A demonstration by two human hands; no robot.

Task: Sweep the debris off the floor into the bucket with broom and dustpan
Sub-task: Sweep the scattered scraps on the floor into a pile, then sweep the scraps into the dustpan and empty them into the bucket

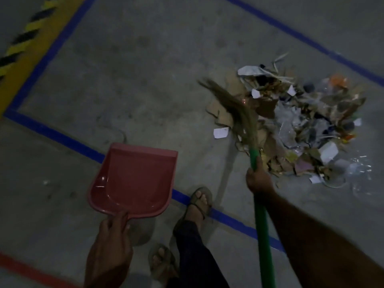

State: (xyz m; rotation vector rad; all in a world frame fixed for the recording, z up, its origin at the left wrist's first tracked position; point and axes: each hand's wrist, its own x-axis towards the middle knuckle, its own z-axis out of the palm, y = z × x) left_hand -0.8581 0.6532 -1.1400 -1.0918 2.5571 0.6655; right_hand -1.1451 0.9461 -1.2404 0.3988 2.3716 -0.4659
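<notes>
Gathering step, by the look of it — right hand [259, 179] wrapped round the broom [252, 154], bristles at the debris [301, 123] heaped inside the floor [135, 69] square's blue tape. Left hand [112, 231] gripped the dustpan [133, 179], held empty above the near tape line. Next, probably — pan down by the pile; no bucket seen.
</notes>
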